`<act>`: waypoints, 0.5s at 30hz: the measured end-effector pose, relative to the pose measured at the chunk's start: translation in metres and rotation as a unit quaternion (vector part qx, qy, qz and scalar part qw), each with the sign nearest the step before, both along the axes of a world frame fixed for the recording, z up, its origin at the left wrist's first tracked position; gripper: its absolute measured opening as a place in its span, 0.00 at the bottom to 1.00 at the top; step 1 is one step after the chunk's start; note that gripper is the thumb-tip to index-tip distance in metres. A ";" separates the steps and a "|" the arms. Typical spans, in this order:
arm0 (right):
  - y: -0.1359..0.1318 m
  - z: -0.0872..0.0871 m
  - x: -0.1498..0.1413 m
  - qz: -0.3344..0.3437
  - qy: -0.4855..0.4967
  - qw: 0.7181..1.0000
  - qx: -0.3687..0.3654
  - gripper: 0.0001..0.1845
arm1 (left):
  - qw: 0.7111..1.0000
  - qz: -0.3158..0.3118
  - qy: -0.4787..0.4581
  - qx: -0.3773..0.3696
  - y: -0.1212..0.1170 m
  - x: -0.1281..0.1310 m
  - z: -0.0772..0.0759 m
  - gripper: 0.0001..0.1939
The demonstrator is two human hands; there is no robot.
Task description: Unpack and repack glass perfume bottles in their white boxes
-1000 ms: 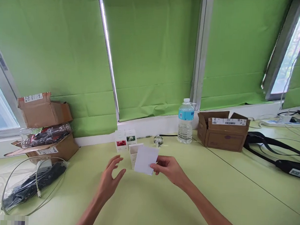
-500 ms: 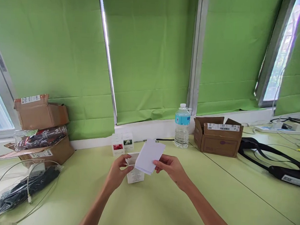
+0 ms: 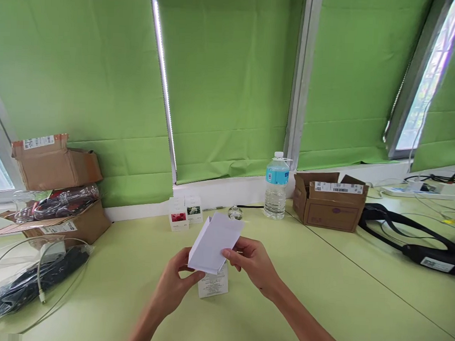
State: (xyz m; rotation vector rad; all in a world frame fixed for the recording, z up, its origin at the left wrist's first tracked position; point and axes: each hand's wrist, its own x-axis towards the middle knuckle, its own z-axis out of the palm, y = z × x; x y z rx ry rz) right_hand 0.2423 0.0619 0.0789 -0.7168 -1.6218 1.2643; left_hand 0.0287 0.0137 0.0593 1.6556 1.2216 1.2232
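Note:
My right hand [image 3: 251, 264] pinches a blank white folded card [image 3: 215, 243] by its right edge, thumb on top. The card is tilted, its lower end over a small white box [image 3: 213, 285] with printed text on its front. My left hand [image 3: 179, 281] grips the box from the left, thumb near the card's lower left corner. The card hides the box's upper part and some left fingertips, so whether the card's end is inside the box cannot be seen. Just behind the card is a small round clear glass object [image 3: 235, 212].
Small white boxes with a red flower [image 3: 179, 218] and a white flower [image 3: 194, 211] stand behind. Further right are a water bottle [image 3: 276, 187], an open cardboard box [image 3: 329, 205] and a black strap-like device [image 3: 416, 246]. Cardboard boxes [image 3: 69, 168] and a bagged cable [image 3: 38, 278] lie left.
The card and both hands have moved slightly left and lower in the view. The card now covers the box's open top, which showed before. The camera has shifted a little.

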 end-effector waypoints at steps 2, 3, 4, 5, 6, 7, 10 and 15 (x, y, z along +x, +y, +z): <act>-0.002 -0.001 -0.003 -0.002 -0.004 1.000 0.003 0.20 | 1.000 -0.003 -0.006 -0.001 0.000 0.001 -0.001 0.17; -0.002 -0.002 -0.004 -0.007 -0.008 1.000 0.005 0.20 | 1.000 -0.004 -0.005 -0.001 0.000 0.001 -0.002 0.17; -0.001 -0.003 -0.004 -0.015 -0.012 1.000 0.008 0.20 | 1.000 -0.005 -0.003 0.000 0.001 0.000 -0.002 0.17; 0.000 -0.004 -0.004 -0.024 -0.017 1.000 0.010 0.21 | 1.000 -0.007 0.000 0.001 0.001 0.000 -0.003 0.17; 0.001 -0.004 -0.004 -0.033 -0.022 0.999 0.013 0.21 | 1.000 -0.009 0.002 0.002 0.001 0.000 -0.004 0.17; 0.002 -0.004 -0.003 -0.043 -0.028 0.999 0.016 0.22 | 1.000 -0.010 0.003 0.004 0.001 -0.001 -0.004 0.17; 0.004 -0.002 0.001 -0.074 -0.056 0.995 0.038 0.22 | 1.000 -0.011 -0.004 0.006 0.000 -0.001 -0.006 0.19; 0.003 0.004 0.005 -0.082 -0.124 0.985 0.087 0.21 | 0.999 0.020 -0.033 0.013 -0.002 0.001 -0.008 0.25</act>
